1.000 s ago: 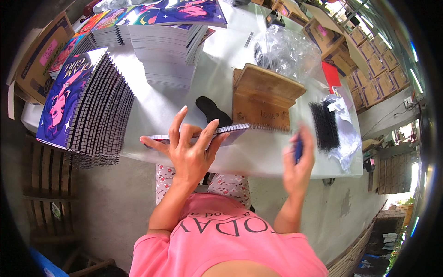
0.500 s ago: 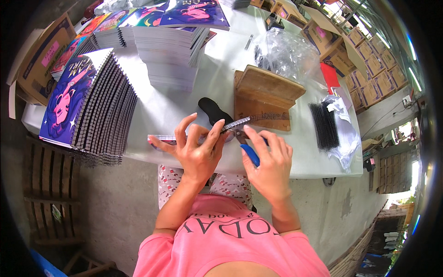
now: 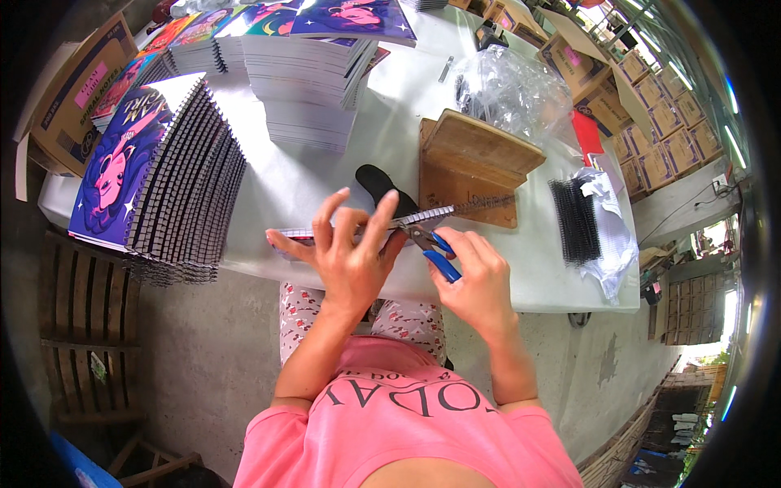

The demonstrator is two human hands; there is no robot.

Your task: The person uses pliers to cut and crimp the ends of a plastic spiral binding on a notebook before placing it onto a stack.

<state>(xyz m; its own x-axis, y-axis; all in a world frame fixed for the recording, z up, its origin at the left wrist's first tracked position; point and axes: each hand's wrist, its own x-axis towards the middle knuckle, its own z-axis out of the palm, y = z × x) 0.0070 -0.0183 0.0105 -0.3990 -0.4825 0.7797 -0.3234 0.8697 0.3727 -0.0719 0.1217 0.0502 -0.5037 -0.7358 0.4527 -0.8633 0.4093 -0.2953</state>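
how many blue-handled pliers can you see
1: the pliers in the right hand, tips by the edge of the notebook that the left hand holds. More could be hidden under the clear plastic.

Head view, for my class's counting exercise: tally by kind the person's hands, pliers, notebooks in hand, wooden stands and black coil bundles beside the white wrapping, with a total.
Hands (left hand, right hand): 2
Pliers: 1
Held notebook: 1
Wooden stand: 1
Black coil bundle: 1
Total: 6
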